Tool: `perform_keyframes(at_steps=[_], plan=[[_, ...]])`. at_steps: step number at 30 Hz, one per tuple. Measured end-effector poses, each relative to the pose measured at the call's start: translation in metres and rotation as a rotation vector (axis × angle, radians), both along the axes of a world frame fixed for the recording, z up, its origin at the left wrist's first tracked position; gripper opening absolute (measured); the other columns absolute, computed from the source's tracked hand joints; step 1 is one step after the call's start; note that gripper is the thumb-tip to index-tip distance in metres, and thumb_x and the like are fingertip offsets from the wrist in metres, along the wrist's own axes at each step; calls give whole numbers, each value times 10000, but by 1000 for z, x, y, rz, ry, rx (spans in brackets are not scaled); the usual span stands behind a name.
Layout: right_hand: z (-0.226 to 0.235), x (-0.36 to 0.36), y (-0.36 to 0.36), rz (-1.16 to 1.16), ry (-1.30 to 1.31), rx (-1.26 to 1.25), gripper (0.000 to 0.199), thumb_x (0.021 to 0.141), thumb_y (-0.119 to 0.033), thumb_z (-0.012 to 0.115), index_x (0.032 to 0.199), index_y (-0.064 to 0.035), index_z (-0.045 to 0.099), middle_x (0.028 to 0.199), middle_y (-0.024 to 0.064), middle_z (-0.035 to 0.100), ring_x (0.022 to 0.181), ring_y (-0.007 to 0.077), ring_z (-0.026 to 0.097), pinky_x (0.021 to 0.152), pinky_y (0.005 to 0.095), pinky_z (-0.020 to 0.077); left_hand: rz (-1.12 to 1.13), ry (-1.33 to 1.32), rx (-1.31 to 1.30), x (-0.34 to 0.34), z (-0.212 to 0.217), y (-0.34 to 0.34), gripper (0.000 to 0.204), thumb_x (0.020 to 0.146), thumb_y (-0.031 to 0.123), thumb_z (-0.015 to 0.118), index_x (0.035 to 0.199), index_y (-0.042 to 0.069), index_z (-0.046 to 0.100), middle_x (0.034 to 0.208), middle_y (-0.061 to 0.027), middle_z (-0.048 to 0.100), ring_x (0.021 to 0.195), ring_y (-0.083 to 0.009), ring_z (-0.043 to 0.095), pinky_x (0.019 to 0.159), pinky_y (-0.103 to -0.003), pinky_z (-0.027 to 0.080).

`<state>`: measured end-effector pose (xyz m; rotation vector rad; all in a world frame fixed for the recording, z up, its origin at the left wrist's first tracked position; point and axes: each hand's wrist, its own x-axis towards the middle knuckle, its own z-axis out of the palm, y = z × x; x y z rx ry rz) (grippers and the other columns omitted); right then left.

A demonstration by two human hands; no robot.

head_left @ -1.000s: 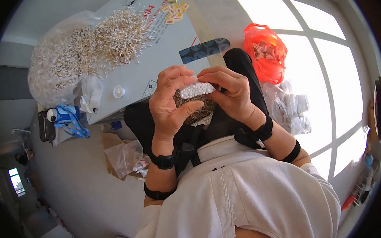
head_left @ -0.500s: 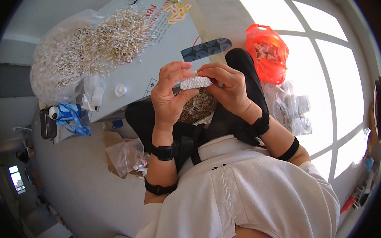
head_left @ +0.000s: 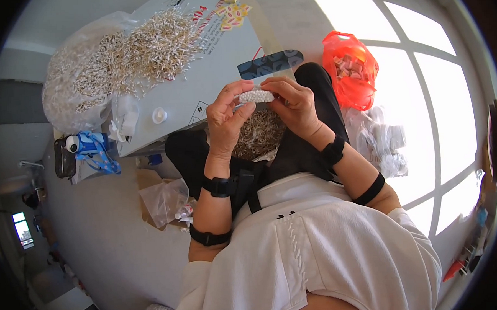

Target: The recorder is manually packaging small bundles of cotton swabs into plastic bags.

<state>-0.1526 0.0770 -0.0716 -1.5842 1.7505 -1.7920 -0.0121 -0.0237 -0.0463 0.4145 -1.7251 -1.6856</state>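
Above lap now — white bundle [head_left: 256, 96] raised.

Open air above the lap – the left hand [head_left: 225, 120] and right hand [head_left: 293, 106] meet there, nothing over them. Below them a brown pile of small pieces [head_left: 259, 135] fills the lap. Ahead, the grey cardboard board [head_left: 200, 74] blocks forward reach, its far-left half heaped with loose white-and-tan sticks [head_left: 138, 49]. Right side – a red plastic bag [head_left: 350, 67] and clear plastic packets [head_left: 384, 146] crowd the floor. Left, a clear crumpled bag [head_left: 164, 200].
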Motion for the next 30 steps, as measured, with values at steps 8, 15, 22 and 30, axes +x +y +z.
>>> perform_keyframes(at_steps=[8, 15, 22, 30], plan=[[-6, 1, 0, 1, -35, 15, 281, 721, 81, 663, 984, -11, 624, 1006, 98, 657, 827, 177, 647, 689, 243, 504, 35, 17, 110, -6, -8, 2, 219, 817, -23, 593, 1032, -34, 638, 1079, -98, 641, 969, -121, 587, 847, -235, 460], [-9, 1, 0, 8, -147, 50, 286, 719, 66, 687, 985, -17, 623, 1000, 79, 662, 851, 154, 636, 709, 243, 503, 25, -9, 121, -6, -2, 4, 272, 775, -82, 556, 1032, -36, 634, 1077, -101, 641, 964, -126, 593, 862, -245, 465], [-7, 3, 1, 23, -183, 49, 285, 728, 66, 681, 993, -19, 623, 1003, 72, 657, 851, 141, 620, 722, 241, 492, 43, -32, 56, -7, -2, 4, 309, 740, -128, 523, 1021, -45, 621, 1069, -104, 635, 997, -147, 596, 903, -265, 457], [-15, 3, -1, 82, -345, 64, 281, 755, 84, 660, 1020, 0, 620, 1017, 62, 654, 922, 120, 610, 811, 243, 484, 25, -17, 37, -5, 1, 5, 309, 737, -126, 546, 1023, -34, 620, 1065, -99, 630, 982, -145, 601, 887, -263, 473]])
